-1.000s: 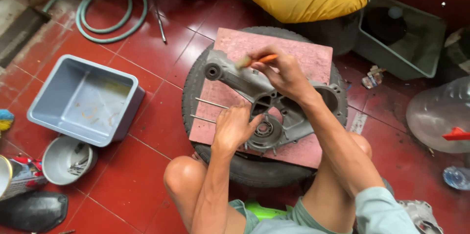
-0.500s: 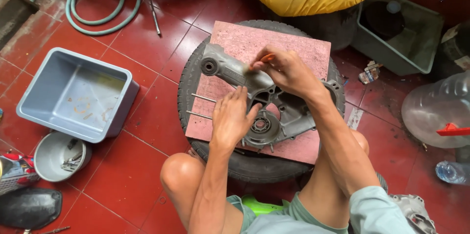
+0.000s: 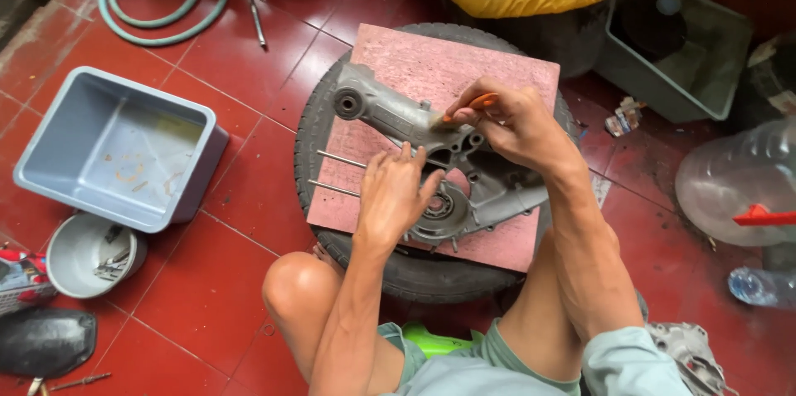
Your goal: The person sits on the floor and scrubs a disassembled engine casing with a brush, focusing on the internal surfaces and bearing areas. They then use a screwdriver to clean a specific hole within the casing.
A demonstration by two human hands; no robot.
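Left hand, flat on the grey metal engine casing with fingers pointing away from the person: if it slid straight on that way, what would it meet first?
Probably the right hand, which holds an orange-handled brush to the grey metal engine casing just beyond the left hand's fingertips. Depth is unclear; it might slip under it.

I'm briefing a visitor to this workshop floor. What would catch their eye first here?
At centre, a grey metal engine casing lies on a pink board set on a black tyre. The left hand presses on the casing while the right hand works an orange-handled tool against it. A grey plastic tub sits to the left on the red tiled floor.
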